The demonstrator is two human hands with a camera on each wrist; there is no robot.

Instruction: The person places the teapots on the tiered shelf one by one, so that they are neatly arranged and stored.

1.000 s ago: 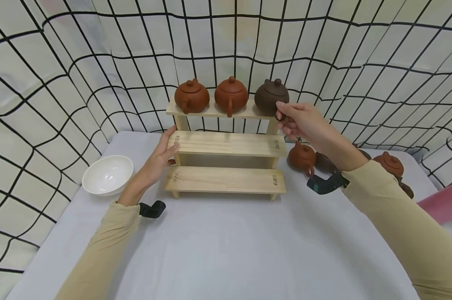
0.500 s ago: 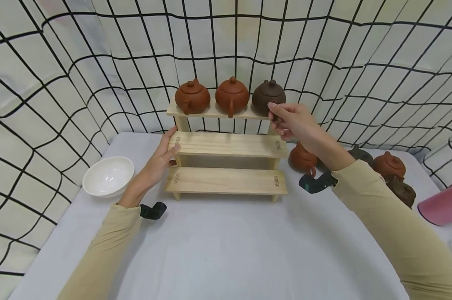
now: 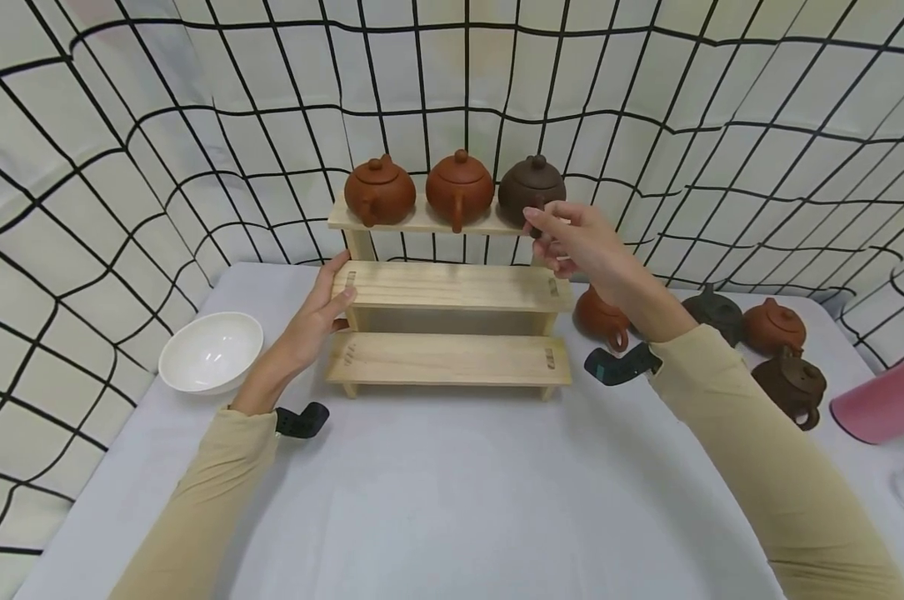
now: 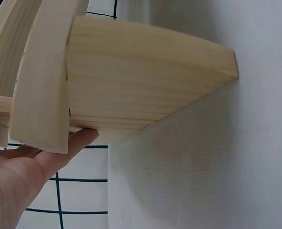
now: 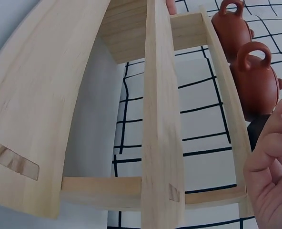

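A three-step wooden display shelf (image 3: 452, 360) stands on the table. My left hand (image 3: 312, 323) grips the left end of its middle step, thumb on the front and fingers behind; the left wrist view shows the hand (image 4: 41, 164) against the wood. On the top step sit two reddish-brown teapots, the left teapot (image 3: 380, 192) and the middle teapot (image 3: 460, 190), handles facing me. At the right end of that step is a dark brown teapot (image 3: 530, 187), upright. My right hand (image 3: 582, 246) pinches its handle between thumb and fingers. Most of this teapot is hidden in the right wrist view.
A white bowl (image 3: 210, 352) stands left of the shelf. To the right are a red teapot (image 3: 600, 315), partly behind my forearm, a dark green teapot (image 3: 714, 312), another red teapot (image 3: 774, 325), a brown teapot (image 3: 791, 383) and a pink cylinder (image 3: 882, 402). Black-gridded cloth surrounds the table.
The dark brown teapot has shifted left along the top step, closer to the middle teapot, with my right hand on its handle. My left hand keeps its place on the shelf.
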